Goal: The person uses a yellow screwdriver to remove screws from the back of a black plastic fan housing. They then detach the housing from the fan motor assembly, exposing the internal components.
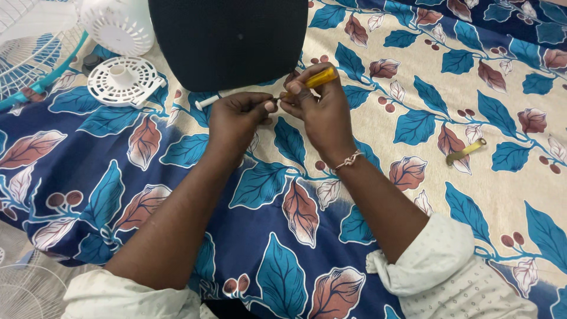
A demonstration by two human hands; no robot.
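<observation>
My right hand (319, 109) is closed around a screwdriver with a yellow handle (322, 77), its thin shaft pointing left toward my left hand. My left hand (239, 115) pinches something small at the shaft's tip between thumb and fingers; the item itself is hidden. Both hands hover close together over a leaf-patterned cloth (366, 136), just in front of a large black rounded object (227, 38). A short white rod (207, 101) lies just left of my left hand.
A round white slotted plastic disc (123, 80) lies at the back left, with a white fan motor housing (118, 23) and a wire fan grille (29, 53) behind it. A small brass-coloured metal strip (465, 151) lies on the cloth at the right. Another grille (23, 289) shows bottom left.
</observation>
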